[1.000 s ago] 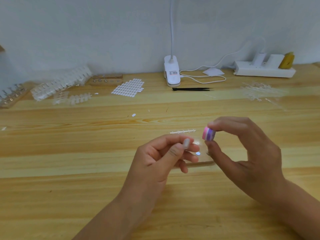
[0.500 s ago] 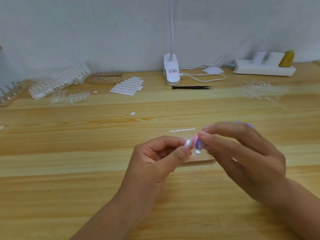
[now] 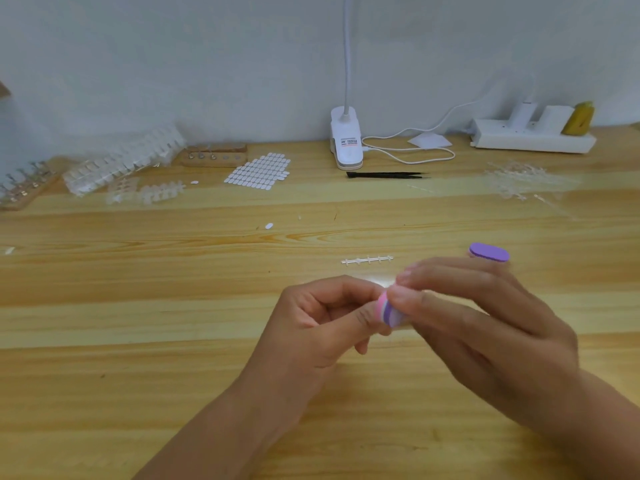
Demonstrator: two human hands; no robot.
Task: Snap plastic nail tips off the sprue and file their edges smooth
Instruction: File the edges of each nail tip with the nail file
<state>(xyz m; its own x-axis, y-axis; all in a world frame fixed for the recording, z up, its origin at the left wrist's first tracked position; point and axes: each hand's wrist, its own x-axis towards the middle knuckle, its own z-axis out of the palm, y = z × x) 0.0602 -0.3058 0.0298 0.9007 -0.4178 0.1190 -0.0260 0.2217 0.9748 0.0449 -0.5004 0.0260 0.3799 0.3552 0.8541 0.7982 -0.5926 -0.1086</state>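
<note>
While gripped in the curled fingers of the right hand (image 3: pixel 485 323), slants over the worktop (image 3: pixel 138 306) with long axis from near-left to far-right: file (image 3: pixel 388 311), pink-and-purple end low against the left hand (image 3: pixel 318 327), plain purple end poking out past the knuckles. Left fingers pinched together, thumb to forefinger (nail tip hidden behind the file's end). Bare sprue (image 3: pixel 367 260) flat just beyond. A second ago held clear of the left hand; since brought into contact, right hand rolled over.
</note>
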